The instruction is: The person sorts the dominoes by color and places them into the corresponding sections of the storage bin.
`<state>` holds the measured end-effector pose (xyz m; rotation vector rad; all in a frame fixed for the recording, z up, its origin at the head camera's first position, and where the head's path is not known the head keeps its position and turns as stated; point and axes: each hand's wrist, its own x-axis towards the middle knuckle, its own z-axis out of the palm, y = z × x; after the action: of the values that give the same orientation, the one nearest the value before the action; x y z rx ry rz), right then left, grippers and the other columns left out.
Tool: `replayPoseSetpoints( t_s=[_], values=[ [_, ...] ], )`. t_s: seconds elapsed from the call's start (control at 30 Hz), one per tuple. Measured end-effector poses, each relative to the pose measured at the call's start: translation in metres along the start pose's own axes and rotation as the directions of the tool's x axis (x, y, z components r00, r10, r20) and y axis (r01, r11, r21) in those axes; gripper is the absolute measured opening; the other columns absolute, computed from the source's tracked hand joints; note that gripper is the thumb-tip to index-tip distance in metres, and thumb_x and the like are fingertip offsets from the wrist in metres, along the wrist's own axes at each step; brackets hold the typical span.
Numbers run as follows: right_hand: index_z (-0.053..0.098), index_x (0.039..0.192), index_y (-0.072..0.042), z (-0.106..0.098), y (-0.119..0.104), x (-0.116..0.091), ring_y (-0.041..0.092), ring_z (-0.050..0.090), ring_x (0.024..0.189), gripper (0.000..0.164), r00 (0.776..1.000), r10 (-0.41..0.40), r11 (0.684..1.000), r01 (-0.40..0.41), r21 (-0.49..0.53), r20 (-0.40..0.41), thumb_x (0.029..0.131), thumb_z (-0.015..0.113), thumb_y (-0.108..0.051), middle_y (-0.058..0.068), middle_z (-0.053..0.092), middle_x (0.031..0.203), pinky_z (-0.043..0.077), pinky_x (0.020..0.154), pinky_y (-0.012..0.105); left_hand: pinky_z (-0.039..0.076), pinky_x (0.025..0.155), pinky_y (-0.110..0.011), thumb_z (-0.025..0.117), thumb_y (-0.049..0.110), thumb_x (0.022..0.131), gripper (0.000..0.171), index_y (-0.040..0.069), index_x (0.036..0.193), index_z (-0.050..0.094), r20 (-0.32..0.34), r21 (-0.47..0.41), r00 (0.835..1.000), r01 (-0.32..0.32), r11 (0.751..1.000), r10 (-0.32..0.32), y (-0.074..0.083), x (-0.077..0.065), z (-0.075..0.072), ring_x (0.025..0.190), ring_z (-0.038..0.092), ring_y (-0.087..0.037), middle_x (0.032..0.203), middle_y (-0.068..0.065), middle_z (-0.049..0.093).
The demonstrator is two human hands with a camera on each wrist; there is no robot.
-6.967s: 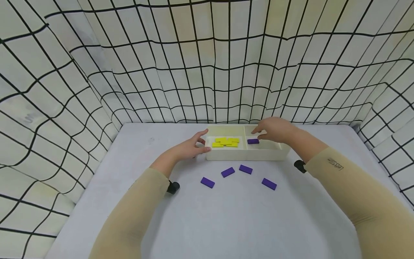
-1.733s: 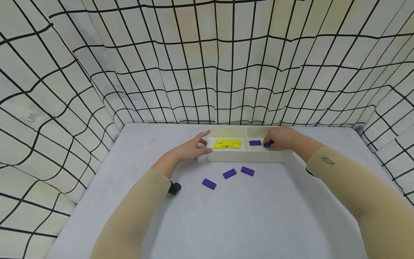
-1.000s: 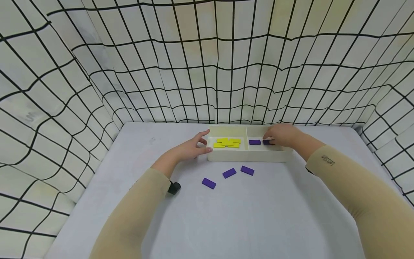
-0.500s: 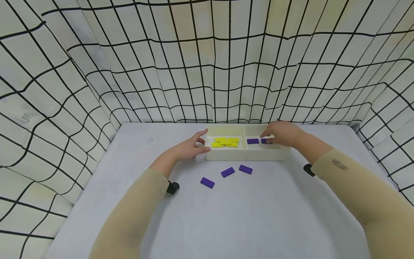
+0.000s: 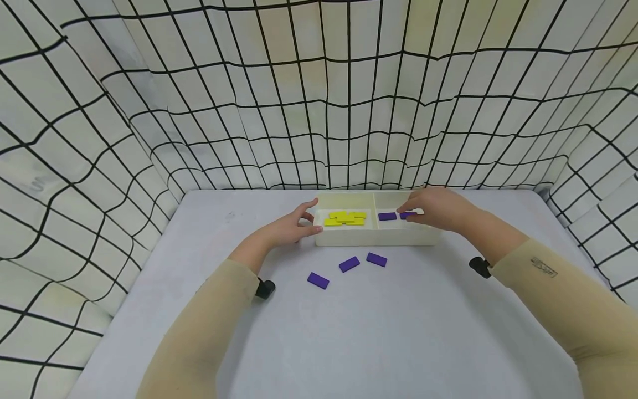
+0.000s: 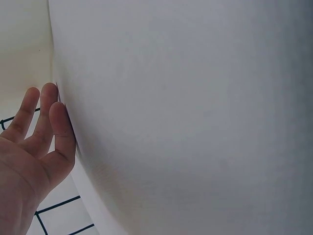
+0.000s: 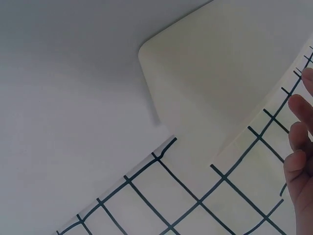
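Observation:
A cream two-compartment box (image 5: 379, 238) stands at the back of the table. Its left compartment holds a pile of yellow rectangular blocks (image 5: 345, 219). My left hand (image 5: 289, 228) rests at the left end of the box, fingers spread, thumb at the front corner. In the right compartment lie two purple rectangular blocks in a row, the left block (image 5: 387, 216) and the right block (image 5: 405, 215). Over the right block is my right hand (image 5: 437, 209), thumb and forefinger around it and apart; the thumb partly hides it. In the right wrist view, the right hand's fingers (image 7: 299, 139) are loosely bent.
Three more purple blocks lie on the white table before the box: a left one (image 5: 318, 280), a middle one (image 5: 349, 264) and a right one (image 5: 376, 259). Black netting (image 5: 349, 105) over white walls encloses the table's back and sides.
A purple block from the right of the table is now in the right compartment beside the first. My right hand has straightened it and loosened its fingers. The left hand has stayed at the box.

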<state>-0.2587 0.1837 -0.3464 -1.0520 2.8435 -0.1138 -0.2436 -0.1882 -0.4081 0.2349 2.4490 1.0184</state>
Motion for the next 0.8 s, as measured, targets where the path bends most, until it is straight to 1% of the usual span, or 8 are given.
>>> replayPoseSetpoints(
  t_s=[0.13, 0.27, 0.47, 0.63, 0.8],
  values=[
    [0.074, 0.119, -0.021, 0.0, -0.006, -0.007, 0.021, 0.064, 0.104, 0.03, 0.998, -0.047, 0.999, 0.047, -0.005, -0.052, 0.09, 0.075, -0.022, -0.001, 0.071, 0.11, 0.053, 0.089, 0.042, 0.044, 0.099, -0.044, 0.062, 0.055, 0.092, 0.086, 0.044, 0.157, 0.007, -0.003, 0.003, 1.0, 0.002, 1.0, -0.002, 0.0, 0.0, 0.0, 0.123, 0.052, -0.025, 0.148, -0.002, 0.039],
    [0.074, 0.12, -0.02, 0.002, -0.015, -0.014, 0.021, 0.065, 0.102, 0.032, 0.993, -0.092, 0.996, 0.091, -0.012, -0.071, 0.088, 0.077, -0.02, -0.001, 0.071, 0.109, 0.053, 0.088, 0.042, 0.045, 0.099, -0.044, 0.062, 0.054, 0.092, 0.086, 0.045, 0.157, 0.007, -0.003, 0.0, 1.0, -0.001, 1.0, 0.001, 0.0, 0.0, 0.0, 0.123, 0.052, -0.025, 0.149, -0.002, 0.039],
    [0.075, 0.118, -0.019, 0.007, -0.03, -0.022, 0.023, 0.066, 0.105, 0.032, 0.991, -0.129, 0.991, 0.128, -0.023, -0.044, 0.086, 0.079, -0.019, 0.0, 0.072, 0.109, 0.054, 0.089, 0.043, 0.044, 0.099, -0.044, 0.062, 0.055, 0.092, 0.086, 0.046, 0.156, 0.007, 0.001, -0.006, 1.0, -0.001, 1.0, 0.001, -0.002, 0.001, 0.0, 0.122, 0.052, -0.025, 0.15, -0.002, 0.038],
    [0.076, 0.116, -0.02, 0.017, -0.038, -0.024, 0.019, 0.067, 0.102, 0.032, 0.988, -0.151, 0.989, 0.151, -0.005, -0.031, 0.085, 0.08, -0.02, -0.004, 0.072, 0.108, 0.055, 0.087, 0.038, 0.045, 0.098, -0.043, 0.062, 0.052, 0.093, 0.085, 0.045, 0.157, 0.006, 0.0, -0.002, 1.0, 0.002, 1.0, -0.002, -0.001, 0.001, 0.0, 0.12, 0.052, -0.025, 0.15, -0.003, 0.037],
    [0.076, 0.115, -0.02, 0.028, -0.047, -0.025, 0.016, 0.067, 0.099, 0.029, 0.979, -0.201, 0.979, 0.202, 0.007, -0.015, 0.086, 0.079, -0.02, -0.005, 0.072, 0.106, 0.055, 0.085, 0.034, 0.047, 0.096, -0.041, 0.062, 0.048, 0.094, 0.085, 0.043, 0.158, 0.006, -0.002, 0.0, 1.0, 0.002, 1.0, -0.002, 0.001, 0.0, 0.0, 0.12, 0.053, -0.026, 0.149, -0.004, 0.037]
  ],
)
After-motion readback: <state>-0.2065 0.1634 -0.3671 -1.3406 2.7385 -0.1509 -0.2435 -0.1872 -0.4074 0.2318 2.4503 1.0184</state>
